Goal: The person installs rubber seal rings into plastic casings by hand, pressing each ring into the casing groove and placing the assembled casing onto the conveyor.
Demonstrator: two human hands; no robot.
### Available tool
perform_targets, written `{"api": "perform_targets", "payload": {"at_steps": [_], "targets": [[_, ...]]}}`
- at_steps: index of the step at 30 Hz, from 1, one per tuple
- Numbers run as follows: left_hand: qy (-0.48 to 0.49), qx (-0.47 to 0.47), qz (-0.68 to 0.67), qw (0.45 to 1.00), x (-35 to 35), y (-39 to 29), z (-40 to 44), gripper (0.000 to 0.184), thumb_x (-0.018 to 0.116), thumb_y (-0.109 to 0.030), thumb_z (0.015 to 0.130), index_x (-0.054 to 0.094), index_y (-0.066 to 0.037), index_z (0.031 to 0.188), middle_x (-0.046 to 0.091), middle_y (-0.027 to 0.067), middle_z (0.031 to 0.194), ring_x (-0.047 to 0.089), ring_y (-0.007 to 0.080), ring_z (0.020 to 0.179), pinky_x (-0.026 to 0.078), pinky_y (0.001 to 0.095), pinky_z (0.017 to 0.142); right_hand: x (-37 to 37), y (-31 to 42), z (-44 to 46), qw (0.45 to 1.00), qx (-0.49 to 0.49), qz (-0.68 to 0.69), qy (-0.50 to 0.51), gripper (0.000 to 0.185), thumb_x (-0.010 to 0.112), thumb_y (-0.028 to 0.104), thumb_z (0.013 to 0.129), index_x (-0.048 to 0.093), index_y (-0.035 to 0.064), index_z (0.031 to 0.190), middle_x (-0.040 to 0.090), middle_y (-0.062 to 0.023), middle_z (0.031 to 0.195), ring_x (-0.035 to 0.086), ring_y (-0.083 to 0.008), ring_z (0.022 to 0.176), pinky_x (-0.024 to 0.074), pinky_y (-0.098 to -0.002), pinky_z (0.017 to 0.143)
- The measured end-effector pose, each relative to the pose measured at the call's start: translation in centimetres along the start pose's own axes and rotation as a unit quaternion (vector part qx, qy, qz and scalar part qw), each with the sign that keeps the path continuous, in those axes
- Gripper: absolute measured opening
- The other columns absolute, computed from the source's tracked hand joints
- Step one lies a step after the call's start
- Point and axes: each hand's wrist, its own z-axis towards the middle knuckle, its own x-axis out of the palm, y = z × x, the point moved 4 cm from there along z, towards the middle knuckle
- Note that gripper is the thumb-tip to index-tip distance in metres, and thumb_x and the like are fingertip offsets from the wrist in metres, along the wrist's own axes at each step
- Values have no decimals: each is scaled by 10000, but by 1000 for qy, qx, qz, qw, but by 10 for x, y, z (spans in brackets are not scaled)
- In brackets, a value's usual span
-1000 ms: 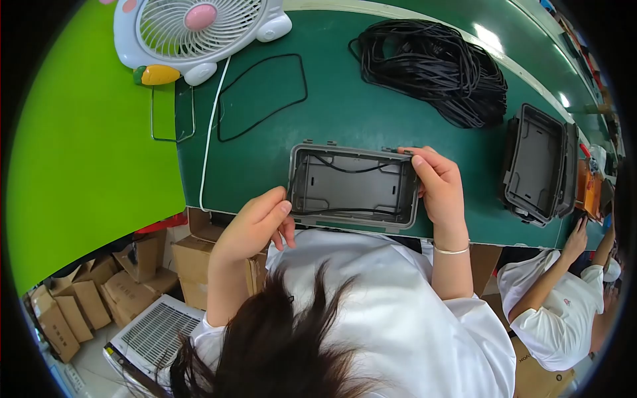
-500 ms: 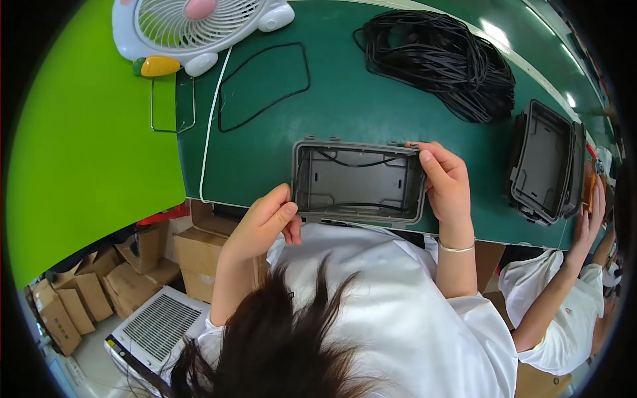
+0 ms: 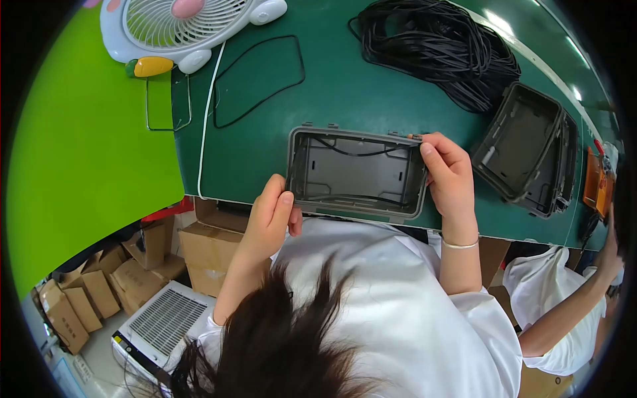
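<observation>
Pinching the left side of a gray plastic case (image 3: pixel 358 176), the left hand (image 3: pixel 271 213) has its grip closed there, while the right hand (image 3: pixel 448 169) clamps the far right corner. The case sits open side up at the near edge of the green tabletop (image 3: pixel 332 79), with black cord (image 3: pixel 356 155) along its inner walls. Beyond lies a bundle of black cable (image 3: pixel 441 53); similar cases (image 3: pixel 521 140) overlap farther right.

Bright, even light falls across a green table (image 3: pixel 332 86), with white glare streaking the upper right; wide-angle distortion bends straight edges, black fills the corners, and detail softens toward the right rim.
</observation>
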Motion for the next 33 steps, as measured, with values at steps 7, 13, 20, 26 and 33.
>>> {"api": "perform_targets", "payload": {"at_steps": [7, 13, 20, 26, 33], "targets": [[68, 8, -72, 995, -6, 6, 1, 213, 404, -204, 985, 358, -63, 832, 499, 58, 658, 505, 124, 587, 431, 268, 553, 2, -3, 5, 1000, 26, 4, -3, 172, 576, 176, 925, 641, 18, 940, 527, 63, 691, 454, -18, 603, 373, -180, 523], [83, -8, -52, 995, -9, 6, 1, 208, 435, -242, 972, 413, -43, 915, 495, 58, 669, 510, 139, 601, 437, 269, 560, 2, -3, 6, 1000, 16, 1, 3, 173, 575, 175, 926, 642, 16, 945, 533, 59, 695, 454, -18, 597, 374, -181, 518], [122, -16, -64, 990, -14, 6, 2, 184, 447, -211, 974, 396, -66, 874, 465, 48, 650, 491, 130, 574, 424, 260, 520, 3, 0, 6, 1000, 21, -12, 3, 173, 576, 181, 928, 641, 21, 937, 532, 59, 695, 455, -18, 602, 375, -180, 521], [29, -25, -103, 994, -2, 1, 5, 222, 428, -181, 984, 323, -95, 809, 429, 18, 609, 437, 101, 532, 373, 233, 491, 0, -2, 7, 1000, 16, 4, 7, 161, 560, 183, 934, 617, 33, 914, 512, 67, 686, 443, -14, 601, 368, -176, 522], [54, -23, -107, 993, -1, 0, 4, 128, 385, -117, 937, 322, -90, 828, 371, 23, 648, 397, 102, 526, 377, 238, 470, 2, 3, 7, 999, 26, 7, 21, 152, 552, 177, 934, 609, 38, 909, 502, 68, 687, 437, -15, 599, 364, -178, 523]]}}
